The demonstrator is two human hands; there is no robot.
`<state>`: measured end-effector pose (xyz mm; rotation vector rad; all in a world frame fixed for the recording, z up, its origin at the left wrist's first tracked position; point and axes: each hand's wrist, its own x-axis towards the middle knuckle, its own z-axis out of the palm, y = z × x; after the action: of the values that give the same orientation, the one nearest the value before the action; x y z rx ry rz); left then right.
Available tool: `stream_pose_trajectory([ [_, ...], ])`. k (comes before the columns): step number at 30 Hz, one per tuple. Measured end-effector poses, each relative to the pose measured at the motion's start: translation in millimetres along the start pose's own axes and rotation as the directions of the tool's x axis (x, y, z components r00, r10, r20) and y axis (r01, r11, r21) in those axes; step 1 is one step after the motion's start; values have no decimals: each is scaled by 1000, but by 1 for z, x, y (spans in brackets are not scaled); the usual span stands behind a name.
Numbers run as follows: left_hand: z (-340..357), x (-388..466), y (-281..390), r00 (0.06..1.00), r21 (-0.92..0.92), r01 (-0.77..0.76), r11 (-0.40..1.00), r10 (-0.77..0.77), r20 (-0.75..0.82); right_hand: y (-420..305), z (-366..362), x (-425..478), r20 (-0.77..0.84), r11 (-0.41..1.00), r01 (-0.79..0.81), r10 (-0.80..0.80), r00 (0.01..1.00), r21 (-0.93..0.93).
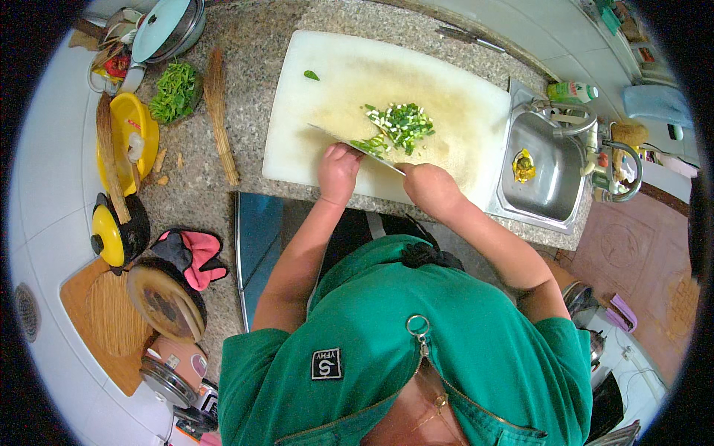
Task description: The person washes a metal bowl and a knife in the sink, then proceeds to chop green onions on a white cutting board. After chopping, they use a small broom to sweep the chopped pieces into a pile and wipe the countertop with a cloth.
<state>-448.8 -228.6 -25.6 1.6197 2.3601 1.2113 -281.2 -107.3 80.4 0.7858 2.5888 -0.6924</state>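
A large white cutting board (329, 67) lies on the granite counter. My right hand (434, 190) is closed around the handle of a kitchen knife (357, 148), whose blade slants up and left over the board's near part. Close to the blade, my left hand (338, 174) has its fingertips curled down; what lies beneath them is mostly hidden. Sliced green stalks (371, 146) lie along the far side of the blade. Beyond them is a pile of chopped scallions (403, 125), green and white. A single green leaf piece (311, 74) rests near the board's far left corner.
A steel sink (544, 195) with yellow-brown scraps adjoins the board's right side. Behind the board lies another knife (474, 39). To the left are a straw brush (217, 117), leafy greens (174, 92), a yellow basin (150, 125) and a black pot with a yellow lid (109, 234).
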Motion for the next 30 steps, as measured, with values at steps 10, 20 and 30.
stream_pose_trajectory([
  [10,-14,-1,7,998,-17,27,999,-26,49,3,-6,2,-18,998,-24,25,1000,60],
  [20,-9,-8,4,1000,19,22,1000,-22,-11,-3,16,0,-3,998,-26,26,1000,57],
  [30,-16,-7,10,1000,27,6,1000,-7,4,-5,5,-2,74,999,-9,5,997,47],
])
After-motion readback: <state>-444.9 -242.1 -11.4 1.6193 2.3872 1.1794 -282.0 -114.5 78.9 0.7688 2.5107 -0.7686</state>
